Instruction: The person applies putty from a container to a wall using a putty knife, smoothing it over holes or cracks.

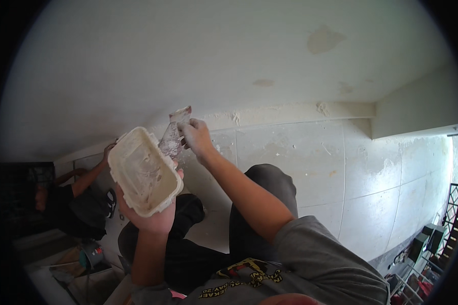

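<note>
My left hand (155, 219) grips a pale, rectangular plastic tub (170, 188) from below. Its inside is smeared with whitish paste, and its rim is crusted. Beside the tub's right rim, my right hand (196, 136) is closed on a small flat scraper (180, 116) coated in the same paste, with a reddish edge. Just under it, a second paste-caked flat blade (170, 142) stands near my left fingertips. Which hand bears this lower blade I cannot tell. White residue covers my right fingers.
A pale wall (315, 168) with panel lines and patches runs along the right, meeting a whitish ceiling (188, 56) with bare spots. A beam (422, 101) juts out at right. Another person (84, 206) in dark clothes is at the left. Gear (417, 274) lies low at right.
</note>
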`<state>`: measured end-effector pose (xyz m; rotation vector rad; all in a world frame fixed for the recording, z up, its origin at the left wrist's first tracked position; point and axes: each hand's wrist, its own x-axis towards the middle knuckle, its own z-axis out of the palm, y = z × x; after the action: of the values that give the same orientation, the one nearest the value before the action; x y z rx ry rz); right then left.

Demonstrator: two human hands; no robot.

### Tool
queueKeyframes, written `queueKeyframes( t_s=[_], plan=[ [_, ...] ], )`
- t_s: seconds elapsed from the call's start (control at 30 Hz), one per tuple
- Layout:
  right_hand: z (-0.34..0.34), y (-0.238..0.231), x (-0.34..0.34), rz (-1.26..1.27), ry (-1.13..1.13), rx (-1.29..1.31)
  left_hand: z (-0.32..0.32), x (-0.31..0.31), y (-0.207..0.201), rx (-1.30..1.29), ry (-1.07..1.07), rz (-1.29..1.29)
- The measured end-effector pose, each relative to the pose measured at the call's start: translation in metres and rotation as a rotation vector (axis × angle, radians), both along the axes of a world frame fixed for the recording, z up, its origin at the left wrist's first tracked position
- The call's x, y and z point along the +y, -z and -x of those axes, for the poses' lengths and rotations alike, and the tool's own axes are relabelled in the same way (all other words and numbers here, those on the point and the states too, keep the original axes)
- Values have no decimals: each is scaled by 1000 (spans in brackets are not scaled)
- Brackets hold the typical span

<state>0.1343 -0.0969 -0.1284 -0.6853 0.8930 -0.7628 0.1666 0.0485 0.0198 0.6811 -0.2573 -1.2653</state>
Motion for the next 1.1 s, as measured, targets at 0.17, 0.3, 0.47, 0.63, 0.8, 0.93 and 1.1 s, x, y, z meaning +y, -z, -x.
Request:
queueKeyframes(
  t_s=[0.17, 0.3, 0.47, 0.63, 0.8, 0.93, 1.1],
  plan=[
    [10, 1, 14, -11, -27, -21, 13, 4, -11, -64, 9, -62],
    [25, -2, 7, 16, 117, 5, 6, -2, 24, 17, 216, 160],
    [59, 17, -11, 77, 162, 239, -1, -17, 69, 254, 122, 165],
    [104, 7, -17, 106, 213, 416, -13, -45, 116, 246, 192, 167],
    [163, 14, -4, 159, 413, 480, 7, -74, 134, 409, 360, 190],
    [193, 8, 19, 205, 528, 655, 11, -91, 145, 401, 480, 138],
    [210, 0, 42, 235, 556, 783, 26, -118, 164, 287, 514, 1]
  ],
)
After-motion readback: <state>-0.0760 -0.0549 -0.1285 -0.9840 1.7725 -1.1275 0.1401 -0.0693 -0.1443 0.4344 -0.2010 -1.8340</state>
